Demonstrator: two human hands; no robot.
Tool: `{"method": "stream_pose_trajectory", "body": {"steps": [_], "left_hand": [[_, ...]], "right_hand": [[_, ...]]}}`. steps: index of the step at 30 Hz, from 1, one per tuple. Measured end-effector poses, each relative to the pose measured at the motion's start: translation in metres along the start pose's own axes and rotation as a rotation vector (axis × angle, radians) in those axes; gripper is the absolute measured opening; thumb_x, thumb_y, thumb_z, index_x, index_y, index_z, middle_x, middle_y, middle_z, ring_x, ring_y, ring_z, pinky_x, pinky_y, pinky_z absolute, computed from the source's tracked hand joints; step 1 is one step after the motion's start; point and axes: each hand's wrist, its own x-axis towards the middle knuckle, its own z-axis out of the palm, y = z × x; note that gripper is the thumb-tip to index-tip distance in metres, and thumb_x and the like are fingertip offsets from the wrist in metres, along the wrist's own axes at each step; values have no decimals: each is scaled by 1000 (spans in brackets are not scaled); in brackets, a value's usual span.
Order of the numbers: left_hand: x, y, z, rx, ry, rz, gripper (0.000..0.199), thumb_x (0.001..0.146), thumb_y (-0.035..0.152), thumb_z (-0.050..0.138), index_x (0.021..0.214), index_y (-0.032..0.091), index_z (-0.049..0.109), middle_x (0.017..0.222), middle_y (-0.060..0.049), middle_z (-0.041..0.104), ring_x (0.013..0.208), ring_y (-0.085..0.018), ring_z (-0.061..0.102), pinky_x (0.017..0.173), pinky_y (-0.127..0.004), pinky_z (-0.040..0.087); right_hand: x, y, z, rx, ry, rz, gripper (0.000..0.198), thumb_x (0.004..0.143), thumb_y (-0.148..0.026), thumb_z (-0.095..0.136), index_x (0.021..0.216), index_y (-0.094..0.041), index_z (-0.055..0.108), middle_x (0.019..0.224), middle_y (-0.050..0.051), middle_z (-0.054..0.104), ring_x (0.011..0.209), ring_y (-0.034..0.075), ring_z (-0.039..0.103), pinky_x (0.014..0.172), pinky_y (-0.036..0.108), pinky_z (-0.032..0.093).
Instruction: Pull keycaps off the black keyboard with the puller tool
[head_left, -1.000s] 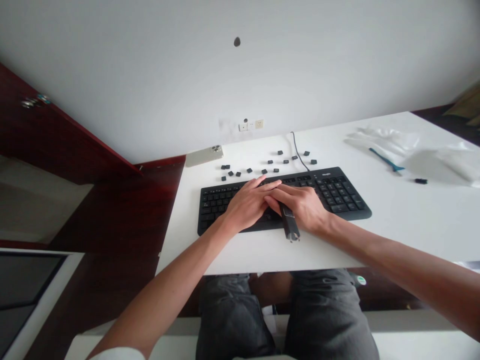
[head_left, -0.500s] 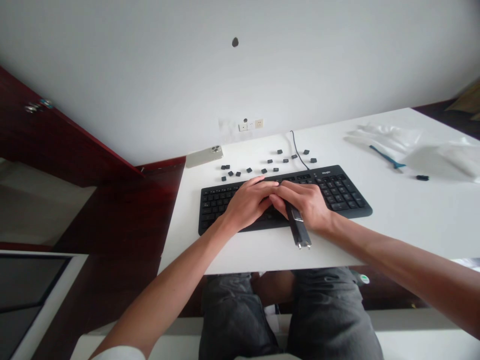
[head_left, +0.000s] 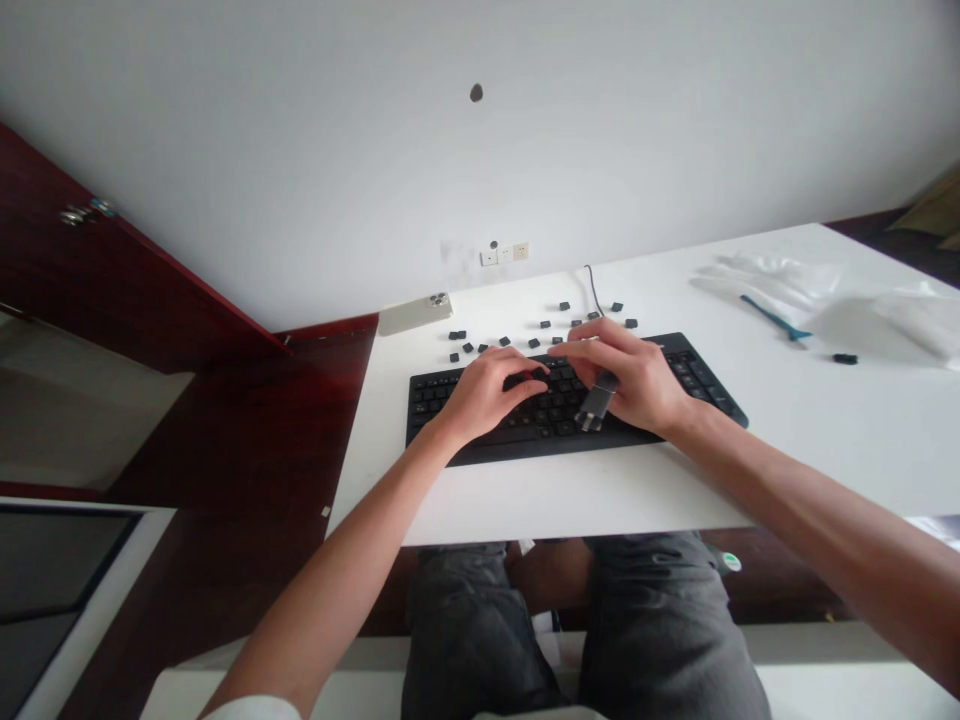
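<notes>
A black keyboard (head_left: 517, 435) lies on the white desk under both hands. My left hand (head_left: 487, 390) rests over its middle-left keys, thumb and index fingertip curled close together. Whether a small dark piece is between them I cannot make out. My right hand (head_left: 637, 375) is closed around a black stick-shaped tool (head_left: 598, 402) with small metal prongs on its near end, above the right-middle keys. The tool's far end is hidden by the fingers. Behind the keyboard lie several loose black keycaps (head_left: 505, 342), the nearest ones just beyond my fingertips.
A phone (head_left: 415, 313) lies at the desk's back left corner. On the right are clear plastic bags (head_left: 877, 315), a blue brush-like tool (head_left: 776, 316) and a small black piece (head_left: 845, 358). A cable (head_left: 595, 290) runs back towards the wall sockets (head_left: 505, 255).
My hands have come apart from where they met over the keyboard. The right hand has lifted and turned the black tool, whose pronged end has moved away from the desk's front edge.
</notes>
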Motion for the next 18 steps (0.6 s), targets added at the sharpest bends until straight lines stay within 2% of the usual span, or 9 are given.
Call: {"method": "stream_pose_trajectory", "body": {"steps": [3, 6, 12, 15, 18], "left_hand": [[0, -2, -9, -105, -99, -3, 30, 100, 49, 67, 108, 22, 79, 105, -6, 77, 103, -24, 68, 95, -38, 51], [0, -4, -15, -183, -151, -27, 39, 99, 57, 65, 105, 21, 79, 103, -7, 76, 98, -24, 69, 90, -36, 52], [0, -9, -18, -318, -217, -70, 45, 94, 63, 69, 102, 20, 80, 101, -7, 77, 95, -23, 71, 84, -33, 52], [0, -9, -19, -360, -257, -106, 46, 92, 63, 71, 102, 20, 81, 100, -7, 79, 95, -24, 72, 83, -33, 52], [0, -9, -19, -340, -245, -92, 46, 91, 64, 72, 102, 21, 83, 99, -7, 79, 92, -23, 71, 81, -32, 51]], "right_hand": [[0, 1, 3, 34, -134, -17, 42, 95, -12, 54, 131, -26, 71, 103, 6, 71, 80, 17, 69, 69, 30, 56], [-1, -3, 7, 105, -187, -45, 39, 98, -13, 56, 132, -26, 70, 110, 7, 74, 88, 18, 73, 75, 29, 59], [2, -10, 10, 202, -149, -27, 20, 101, -24, 63, 113, -26, 79, 120, 9, 76, 102, 23, 76, 91, 36, 63], [4, -11, 10, 227, -150, -36, 19, 100, -22, 63, 106, -25, 82, 120, 8, 79, 102, 24, 78, 90, 37, 64], [7, -15, 9, 232, -147, -39, 19, 99, -21, 64, 103, -25, 82, 116, 7, 81, 99, 23, 79, 87, 36, 65]]}}
